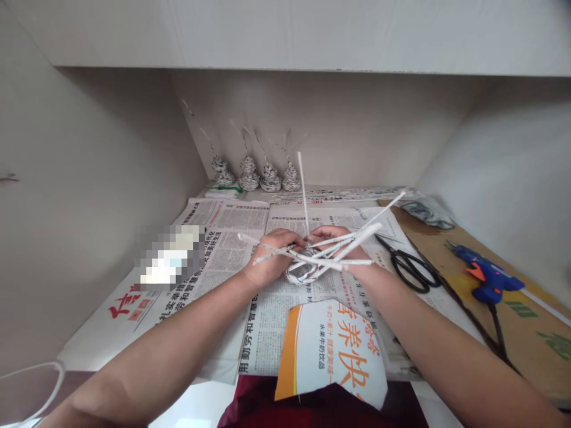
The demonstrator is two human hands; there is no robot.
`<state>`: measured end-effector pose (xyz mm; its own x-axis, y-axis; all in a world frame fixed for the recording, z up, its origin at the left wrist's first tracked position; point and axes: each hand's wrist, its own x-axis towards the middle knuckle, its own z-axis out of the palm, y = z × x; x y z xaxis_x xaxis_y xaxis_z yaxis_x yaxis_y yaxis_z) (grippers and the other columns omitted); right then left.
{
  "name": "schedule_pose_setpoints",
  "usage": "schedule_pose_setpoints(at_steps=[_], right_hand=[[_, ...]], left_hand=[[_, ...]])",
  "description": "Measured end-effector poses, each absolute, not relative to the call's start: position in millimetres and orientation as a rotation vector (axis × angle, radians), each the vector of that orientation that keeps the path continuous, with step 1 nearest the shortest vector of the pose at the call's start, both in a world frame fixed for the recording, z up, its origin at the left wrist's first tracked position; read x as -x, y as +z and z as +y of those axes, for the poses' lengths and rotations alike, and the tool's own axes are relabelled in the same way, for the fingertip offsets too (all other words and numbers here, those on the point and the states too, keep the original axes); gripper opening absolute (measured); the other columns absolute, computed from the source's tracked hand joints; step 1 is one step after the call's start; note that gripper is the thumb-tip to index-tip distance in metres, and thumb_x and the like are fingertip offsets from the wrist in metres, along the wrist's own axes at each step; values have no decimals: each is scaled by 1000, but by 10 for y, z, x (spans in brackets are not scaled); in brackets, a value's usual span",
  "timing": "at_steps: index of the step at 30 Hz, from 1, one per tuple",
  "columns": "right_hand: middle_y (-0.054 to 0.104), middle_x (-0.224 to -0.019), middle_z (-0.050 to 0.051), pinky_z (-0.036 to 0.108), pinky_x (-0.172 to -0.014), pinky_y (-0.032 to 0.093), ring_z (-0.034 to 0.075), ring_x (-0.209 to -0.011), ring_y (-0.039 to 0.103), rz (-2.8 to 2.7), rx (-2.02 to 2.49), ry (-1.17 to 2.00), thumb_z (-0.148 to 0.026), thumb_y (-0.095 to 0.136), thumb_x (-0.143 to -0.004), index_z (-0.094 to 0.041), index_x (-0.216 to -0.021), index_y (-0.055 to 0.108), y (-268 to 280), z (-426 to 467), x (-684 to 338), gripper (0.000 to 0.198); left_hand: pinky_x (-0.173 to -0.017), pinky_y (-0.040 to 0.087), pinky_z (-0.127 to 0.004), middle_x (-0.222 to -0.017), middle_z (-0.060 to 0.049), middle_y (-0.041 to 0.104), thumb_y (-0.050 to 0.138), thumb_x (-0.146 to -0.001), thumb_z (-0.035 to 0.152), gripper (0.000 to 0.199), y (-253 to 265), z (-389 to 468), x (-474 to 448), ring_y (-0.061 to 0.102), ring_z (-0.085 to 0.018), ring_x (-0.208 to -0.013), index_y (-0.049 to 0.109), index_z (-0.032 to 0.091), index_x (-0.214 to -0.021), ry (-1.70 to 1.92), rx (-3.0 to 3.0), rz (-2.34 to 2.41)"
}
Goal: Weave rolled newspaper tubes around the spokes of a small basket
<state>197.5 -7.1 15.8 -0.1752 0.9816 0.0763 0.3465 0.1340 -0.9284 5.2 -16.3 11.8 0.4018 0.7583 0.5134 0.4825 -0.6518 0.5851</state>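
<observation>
Between my hands sits a small woven paper basket (298,274), its rolled-paper strips (357,244) sticking out mostly to the right and one straight up. My left hand (275,252) wraps round its left side, fingers closed at the far rim. From the other side my right hand (332,236) grips the weave and strips near the back, its fingers partly hidden by the strips. Below the hands lies a cut piece of printed orange-and-white card (330,351), at the near edge of the newspaper (263,333).
Several woven paper gourds (248,173) stand at the back left, with long paper rolls (343,195) beside them. Black scissors (413,270) lie right of my hands. A blue glue gun (488,276) rests on cardboard (542,351). Walls and an overhead panel (285,35) enclose the space.
</observation>
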Motion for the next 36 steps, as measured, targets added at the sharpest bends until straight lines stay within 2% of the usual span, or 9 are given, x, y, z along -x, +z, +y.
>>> schedule_pose_setpoints(at_steps=[3, 6, 8, 11, 15, 19, 21, 27, 36], right_hand=[[68, -75, 5, 33, -66, 46, 20, -72, 60, -1765, 1420, 781, -30, 68, -73, -20, -77, 68, 288, -328, -2090, 11], [67, -82, 7, 35, -66, 43, 23, -75, 58, -2158, 1551, 562, -47, 70, -73, -23, -81, 69, 415, -778, -2204, 26], [65, -93, 8, 36, -68, 44, 27, -84, 58, -2310, 1560, 618, -58, 80, -54, -24, -95, 67, 419, -1088, -2215, 54], [60, -102, 10, 41, -73, 44, 33, -94, 53, -2349, 1611, 566, -54, 90, -30, -23, -103, 61, 329, -1416, -2149, 84], [60, -99, 7, 38, -72, 44, 27, -89, 54, -2175, 1696, 613, -43, 88, -45, -24, -97, 54, 252, -1544, -2082, 66], [63, -76, -1, 27, -55, 38, 16, -64, 55, -2029, 1654, 1004, -31, 68, -75, -25, -97, 53, 254, -1379, -2256, 27], [65, -74, -2, 25, -52, 39, 14, -60, 55, -1895, 1599, 1146, -27, 60, -81, -24, -93, 55, 245, -1175, -2482, 13], [66, -67, 2, 25, -46, 46, 15, -51, 60, -1081, 1753, 934, -21, 65, -77, -19, -96, 58, 273, -366, -3238, 20], [65, -71, 3, 27, -54, 53, 16, -59, 63, -912, 1640, 658, -12, 62, -75, -17, -94, 63, 189, 596, -3074, 20]], left_hand=[[-76, 48, -27, -80, -2, 71, 64, -80, 15, 6, 85, -120, -39, 64, -15, -78, 69, 19, -79, 1116, -2257, 1171], [-73, 48, -27, -80, -2, 71, 63, -80, 16, 7, 48, -66, -8, 64, -16, -76, 69, 19, -79, 1109, -2200, 1217], [-71, 48, -26, -80, -2, 72, 61, -80, 16, 8, 25, -40, 10, 64, -16, -76, 69, 19, -81, 1109, -2149, 1231], [-69, 48, -25, -80, -2, 71, 60, -80, 18, 9, 3, -26, 19, 65, -16, -76, 70, 18, -82, 1122, -2074, 1243], [-69, 48, -26, -77, -2, 71, 62, -78, 21, 9, 11, -28, 19, 64, -16, -73, 70, 18, -81, 1125, -1986, 1274], [-63, 48, -24, -74, -2, 71, 64, -75, 25, 10, 27, -10, 32, 63, -15, -67, 70, 17, -79, 1152, -1886, 1290], [-62, 48, -23, -74, -2, 71, 65, -74, 25, 10, 24, 5, 40, 63, -15, -66, 70, 17, -78, 1180, -1850, 1289], [-61, 49, -24, -73, -1, 70, 66, -75, 27, 12, 2, 16, 31, 64, -16, -67, 69, 17, -79, 1148, -1778, 1295], [-64, 50, -21, -74, 1, 71, 68, -76, 21, 4, 43, -86, -45, 64, -13, -68, 70, 18, -75, 1123, -1922, 1120]])
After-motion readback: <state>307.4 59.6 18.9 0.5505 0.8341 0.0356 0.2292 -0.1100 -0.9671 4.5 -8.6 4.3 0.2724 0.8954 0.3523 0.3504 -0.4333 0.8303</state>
